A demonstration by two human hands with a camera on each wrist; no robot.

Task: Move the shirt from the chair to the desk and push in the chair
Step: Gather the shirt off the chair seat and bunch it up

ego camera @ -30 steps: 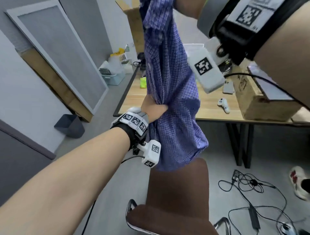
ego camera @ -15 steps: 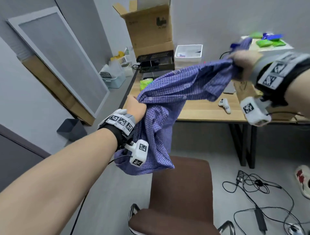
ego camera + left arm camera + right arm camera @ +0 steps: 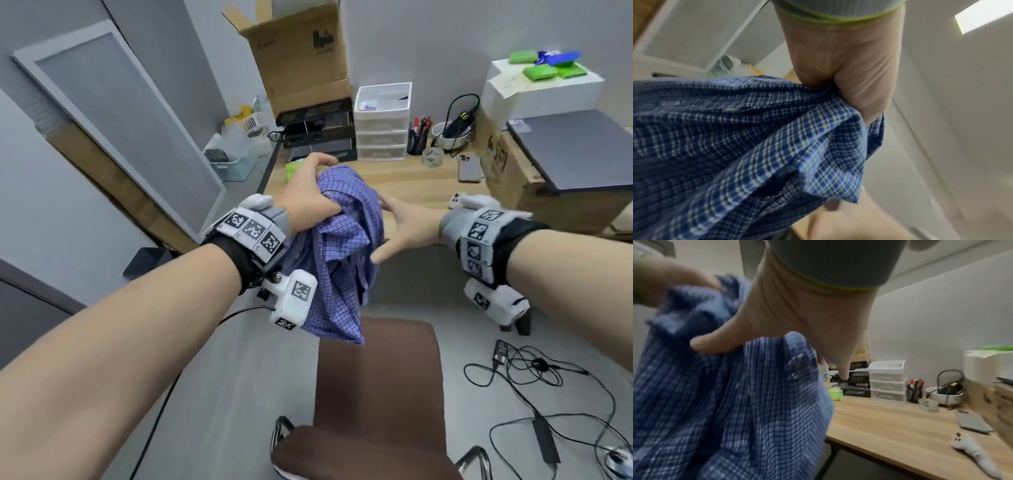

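Two hands: left point(image 3: 310, 202) grips bunched plaid shirt point(image 3: 346, 260); right point(image 3: 407, 229) flat, fingers straight.

The fingertips of the left hand point(image 3: 310, 198) are buried in the bunched shirt point(image 3: 346, 253). The chair point(image 3: 373, 404) is cut off by the lower edge of the head view. In the left wrist view the right hand point(image 3: 851, 222) is blurred. The near desk point(image 3: 421, 185) edge is partly hidden by the shirt.

Blue checked shirt point(image 3: 342, 240), brown chair point(image 3: 376, 394)
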